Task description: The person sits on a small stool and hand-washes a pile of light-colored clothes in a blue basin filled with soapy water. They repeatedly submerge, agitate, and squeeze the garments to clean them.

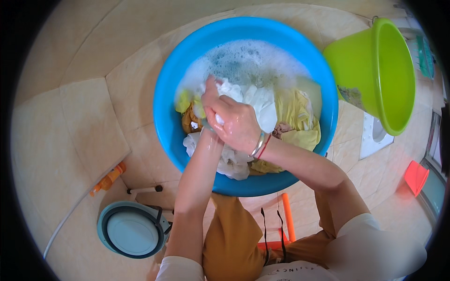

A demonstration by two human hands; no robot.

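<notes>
A large blue basin holds wet clothes in foamy water. My right hand, with a silver bangle and a red string at its wrist, crosses over my left wrist. Its fingers are curled, and a small white bit, foam or something else, shows at them. My left hand reaches past it to the suds beside a white cloth; its fingers are mostly hidden. Yellow cloth lies to the right. A brown garment and another white cloth lie on the left and near side.
A lime-green bucket lies tilted at the right, above a white floor fixture. At the lower left stands a grey-blue basin, near an orange bottle and a hose. A red-orange scoop-like thing is far right.
</notes>
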